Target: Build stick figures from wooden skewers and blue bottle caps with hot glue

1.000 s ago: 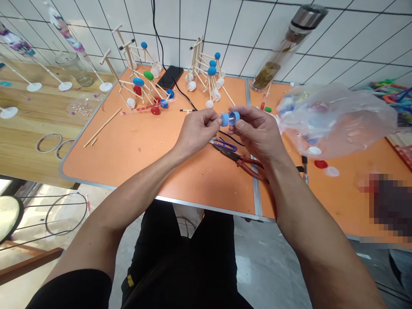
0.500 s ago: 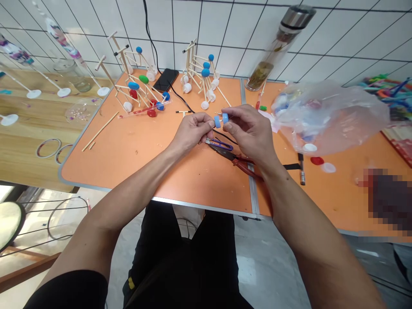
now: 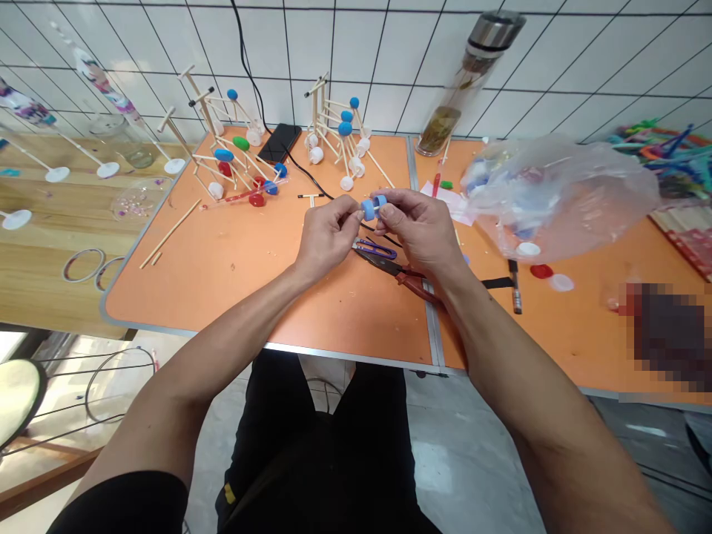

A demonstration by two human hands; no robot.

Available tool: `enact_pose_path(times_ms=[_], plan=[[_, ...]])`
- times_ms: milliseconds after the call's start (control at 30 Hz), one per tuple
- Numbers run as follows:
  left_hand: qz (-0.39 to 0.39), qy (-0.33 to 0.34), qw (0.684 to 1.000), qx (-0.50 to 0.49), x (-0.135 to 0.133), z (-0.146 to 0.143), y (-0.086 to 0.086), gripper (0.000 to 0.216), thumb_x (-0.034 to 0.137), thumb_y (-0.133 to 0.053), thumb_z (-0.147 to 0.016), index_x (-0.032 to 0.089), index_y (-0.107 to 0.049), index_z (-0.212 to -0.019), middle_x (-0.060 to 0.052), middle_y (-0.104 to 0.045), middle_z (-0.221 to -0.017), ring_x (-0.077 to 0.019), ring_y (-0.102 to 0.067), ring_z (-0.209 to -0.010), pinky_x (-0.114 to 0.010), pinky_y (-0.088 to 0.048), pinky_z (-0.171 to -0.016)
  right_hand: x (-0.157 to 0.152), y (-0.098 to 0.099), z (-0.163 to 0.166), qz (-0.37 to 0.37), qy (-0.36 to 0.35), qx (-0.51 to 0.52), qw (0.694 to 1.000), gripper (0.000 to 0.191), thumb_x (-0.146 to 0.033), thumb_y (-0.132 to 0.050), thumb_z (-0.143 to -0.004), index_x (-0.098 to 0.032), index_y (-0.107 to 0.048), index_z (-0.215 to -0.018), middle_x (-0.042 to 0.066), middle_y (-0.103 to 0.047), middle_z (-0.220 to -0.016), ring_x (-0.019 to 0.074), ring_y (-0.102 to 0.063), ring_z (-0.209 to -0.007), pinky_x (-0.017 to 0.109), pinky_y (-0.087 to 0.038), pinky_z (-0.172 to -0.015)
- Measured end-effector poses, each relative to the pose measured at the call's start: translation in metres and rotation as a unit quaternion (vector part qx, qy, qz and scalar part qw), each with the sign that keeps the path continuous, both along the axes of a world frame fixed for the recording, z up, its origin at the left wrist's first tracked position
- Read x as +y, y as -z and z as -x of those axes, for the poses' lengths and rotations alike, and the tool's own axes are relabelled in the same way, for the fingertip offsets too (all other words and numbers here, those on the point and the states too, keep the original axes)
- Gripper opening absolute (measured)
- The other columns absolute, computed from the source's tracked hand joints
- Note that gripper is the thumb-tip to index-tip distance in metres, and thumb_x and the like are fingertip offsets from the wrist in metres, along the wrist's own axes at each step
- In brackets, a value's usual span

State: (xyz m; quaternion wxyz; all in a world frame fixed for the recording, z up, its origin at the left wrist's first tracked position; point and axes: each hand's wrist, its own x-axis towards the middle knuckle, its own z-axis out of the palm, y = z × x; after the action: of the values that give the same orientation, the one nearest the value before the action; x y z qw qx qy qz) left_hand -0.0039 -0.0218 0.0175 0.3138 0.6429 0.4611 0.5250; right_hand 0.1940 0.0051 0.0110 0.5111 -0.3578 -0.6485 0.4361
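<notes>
we start with the orange counter [image 3: 334, 319], which runs across the scene. far right on it we log a clear plastic bag [image 3: 578, 200]; left of that, a tall flask [image 3: 461, 89] against the tiles. far left and far middle, two stick frames with caps: the left frame [image 3: 224, 155] and the right frame [image 3: 345, 128]. hands next: left hand [image 3: 331, 233] pinches a blue cap, thumb against finger; right hand [image 3: 426, 226] grips a second one the same way. red-handled pliers [image 3: 414, 285] lie just near of them, partly behind the right wrist; purple-handled snips [image 3: 389, 254] beside the pliers.

down to the caps: to join them well, we'd say keep both square to the thin pale stick between them, steady the left cap [image 3: 368, 210], and push or turn the right cap [image 3: 380, 202] gently along the line, so nothing bends or splits. the pair sits between the two sets of fingertips, above the counter, one cap per hand. smallest, the pale stick [image 3: 375, 209]; we can't tell how deep it goes.
</notes>
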Motion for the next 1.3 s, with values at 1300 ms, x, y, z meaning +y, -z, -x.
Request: enact_pose_path(times_ms=[1300], plan=[[0.003, 0.036, 0.995, -0.087, 0.007, 0.003, -0.001, 0.037, 0.046, -0.088, -0.097, 0.022, -0.067, -0.079, 0.003, -0.064, -0.063, -0.0108, -0.054, -0.057, -0.025, -0.04, -0.057, -0.006, -0.002, 0.008, -0.075, 0.056, -0.023, 0.995, 0.057, -0.078, -0.091, -0.089, -0.028, -0.089, -0.116, 0.003, -0.081, -0.102, 0.018, -0.074, -0.079, 0.038, -0.07, -0.078]])
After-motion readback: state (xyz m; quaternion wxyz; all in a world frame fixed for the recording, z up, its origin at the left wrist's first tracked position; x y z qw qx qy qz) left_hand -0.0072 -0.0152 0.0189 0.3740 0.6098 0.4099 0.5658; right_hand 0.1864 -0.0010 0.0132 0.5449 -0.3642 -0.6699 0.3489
